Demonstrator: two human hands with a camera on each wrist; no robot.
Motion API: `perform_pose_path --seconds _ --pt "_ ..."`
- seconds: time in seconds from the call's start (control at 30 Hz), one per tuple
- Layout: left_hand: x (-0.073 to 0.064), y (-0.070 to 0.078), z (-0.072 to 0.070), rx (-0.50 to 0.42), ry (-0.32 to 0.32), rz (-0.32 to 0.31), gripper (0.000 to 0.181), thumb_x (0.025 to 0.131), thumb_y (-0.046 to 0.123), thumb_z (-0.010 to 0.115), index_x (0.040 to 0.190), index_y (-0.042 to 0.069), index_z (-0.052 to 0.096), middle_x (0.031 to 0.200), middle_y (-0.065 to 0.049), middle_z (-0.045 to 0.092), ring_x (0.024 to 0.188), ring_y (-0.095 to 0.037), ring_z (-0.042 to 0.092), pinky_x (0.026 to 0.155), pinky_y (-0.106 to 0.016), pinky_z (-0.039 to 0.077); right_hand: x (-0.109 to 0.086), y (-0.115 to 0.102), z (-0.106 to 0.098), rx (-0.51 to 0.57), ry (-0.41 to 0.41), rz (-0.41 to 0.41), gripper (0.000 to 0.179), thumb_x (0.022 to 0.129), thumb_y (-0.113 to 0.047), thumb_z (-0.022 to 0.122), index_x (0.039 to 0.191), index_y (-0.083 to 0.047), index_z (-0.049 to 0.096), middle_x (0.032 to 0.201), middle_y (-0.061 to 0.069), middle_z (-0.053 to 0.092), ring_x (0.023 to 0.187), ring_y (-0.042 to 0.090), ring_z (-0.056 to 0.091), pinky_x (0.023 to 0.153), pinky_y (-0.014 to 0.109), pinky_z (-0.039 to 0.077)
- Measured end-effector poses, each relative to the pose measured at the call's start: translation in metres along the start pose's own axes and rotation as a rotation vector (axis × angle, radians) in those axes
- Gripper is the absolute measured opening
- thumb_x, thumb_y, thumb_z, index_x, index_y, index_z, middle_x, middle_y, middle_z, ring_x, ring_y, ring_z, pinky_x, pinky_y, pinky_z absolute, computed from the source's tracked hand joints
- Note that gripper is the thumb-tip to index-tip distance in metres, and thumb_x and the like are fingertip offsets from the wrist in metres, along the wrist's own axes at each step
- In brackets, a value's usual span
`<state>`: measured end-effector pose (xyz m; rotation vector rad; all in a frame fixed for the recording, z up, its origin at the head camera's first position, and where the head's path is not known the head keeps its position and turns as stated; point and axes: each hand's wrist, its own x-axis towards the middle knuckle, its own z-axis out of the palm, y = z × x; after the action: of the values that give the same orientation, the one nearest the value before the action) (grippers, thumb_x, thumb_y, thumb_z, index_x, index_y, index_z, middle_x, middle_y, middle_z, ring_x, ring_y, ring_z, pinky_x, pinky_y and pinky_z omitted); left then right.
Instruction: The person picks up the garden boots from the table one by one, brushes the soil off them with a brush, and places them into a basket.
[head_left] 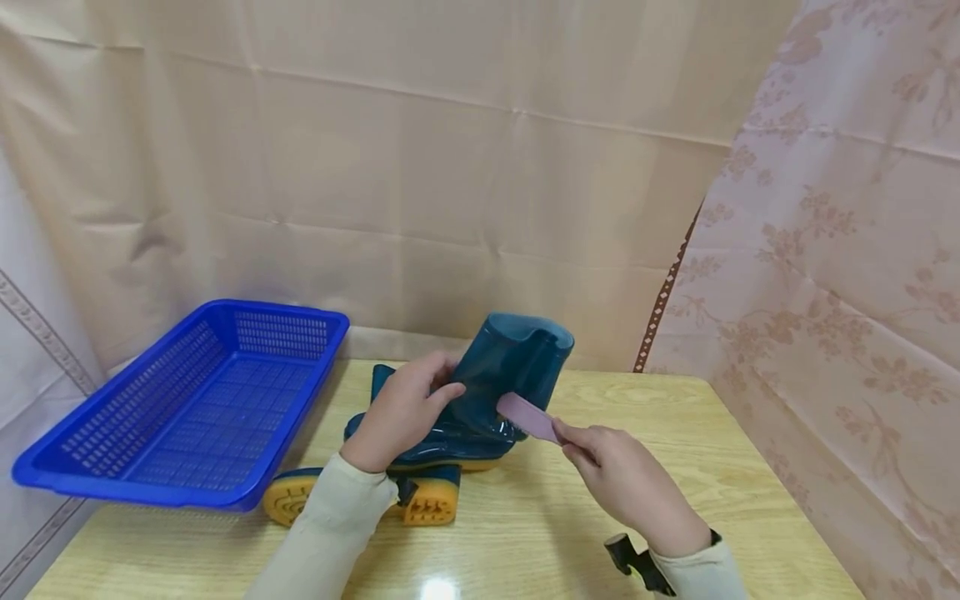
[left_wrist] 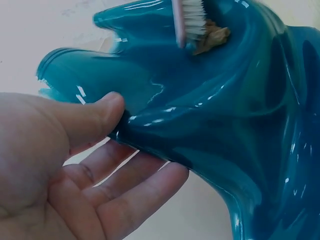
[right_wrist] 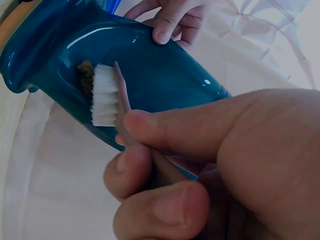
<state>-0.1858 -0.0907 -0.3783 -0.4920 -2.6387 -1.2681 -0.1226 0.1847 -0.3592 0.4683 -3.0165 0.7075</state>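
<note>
A glossy dark teal rain boot point(head_left: 487, 371) with a yellow sole stands tilted on the table, its opening up and to the right. My left hand point(head_left: 397, 412) holds the boot by the edge of its shaft, thumb on the near side and fingers behind. In my right hand point(head_left: 630, 483) is a pale pink scrub brush point(head_left: 528, 417), pinched by its handle. White bristles point(right_wrist: 104, 95) face the boot, right beside a brown clump point(right_wrist: 86, 75) stuck on its surface. The left wrist view also shows that brown clump point(left_wrist: 214, 39) at the bristle tips.
Another teal boot with a yellow sole point(head_left: 431, 504) lies on its side under and in front of the held one. At left is a blue plastic basket point(head_left: 300, 408). The wood-grain table point(head_left: 660, 408) meets beige cloth point(head_left: 420, 167) behind and flowered cloth point(head_left: 847, 275) at right.
</note>
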Motion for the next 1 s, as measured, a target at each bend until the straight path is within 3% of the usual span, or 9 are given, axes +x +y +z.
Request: perform_pose_path --seconds 0.13,0.33,0.53,0.7,0.87,1.0 --pt "0.0 -0.002 0.001 0.012 -0.006 0.019 0.015 0.102 0.019 0.067 0.118 0.021 0.066 0.104 0.005 0.069 0.092 -0.016 0.064 0.089 -0.044 0.058 0.002 -0.001 0.001 0.004 -0.017 -0.001 0.037 0.103 -0.009 0.063 0.14 -0.012 0.065 0.092 -0.006 0.07 0.055 0.009 0.043 0.051 0.024 0.035" --pt "0.001 -0.004 0.001 0.017 0.066 -0.008 0.011 0.102 0.018 0.067 0.113 0.018 0.064 0.101 0.002 0.068 0.088 -0.019 0.061 0.083 -0.041 0.057 0.0 -0.003 -0.004 -0.043 0.034 -0.016 0.038 0.103 -0.012 0.065 0.14 -0.016 0.066 0.08 -0.01 0.065 0.054 0.008 0.043 0.05 0.023 0.035" --pt "0.003 -0.004 0.003 0.004 0.084 -0.023 0.01 0.102 0.019 0.068 0.11 0.016 0.063 0.099 0.001 0.067 0.084 -0.02 0.057 0.078 -0.037 0.053 -0.009 -0.004 -0.012 -0.067 0.04 -0.032 0.036 0.102 -0.012 0.066 0.137 -0.018 0.068 0.07 -0.012 0.057 0.052 0.007 0.04 0.05 0.023 0.034" --pt "0.003 -0.003 0.003 -0.009 0.087 -0.027 0.011 0.102 0.019 0.068 0.112 0.016 0.063 0.1 0.001 0.068 0.086 -0.019 0.059 0.08 -0.039 0.055 -0.01 -0.002 -0.011 -0.088 0.13 -0.129 0.034 0.1 -0.013 0.069 0.133 -0.02 0.072 0.067 -0.013 0.05 0.053 0.004 0.038 0.05 0.022 0.034" --pt "0.003 -0.002 0.003 -0.018 0.081 -0.019 0.011 0.103 0.018 0.067 0.113 0.016 0.063 0.102 0.002 0.069 0.088 -0.019 0.061 0.084 -0.043 0.057 -0.005 0.0 -0.002 -0.118 0.259 -0.295 0.039 0.097 -0.01 0.073 0.134 -0.021 0.071 0.071 -0.014 0.046 0.056 0.0 0.037 0.05 0.02 0.036" --pt "0.004 -0.001 0.003 -0.017 0.068 -0.009 0.012 0.103 0.017 0.066 0.114 0.016 0.063 0.104 0.001 0.069 0.09 -0.018 0.062 0.087 -0.044 0.057 -0.002 0.002 0.005 -0.195 0.286 -0.353 0.042 0.094 -0.009 0.076 0.134 -0.021 0.071 0.073 -0.014 0.045 0.056 0.0 0.034 0.051 0.018 0.034"
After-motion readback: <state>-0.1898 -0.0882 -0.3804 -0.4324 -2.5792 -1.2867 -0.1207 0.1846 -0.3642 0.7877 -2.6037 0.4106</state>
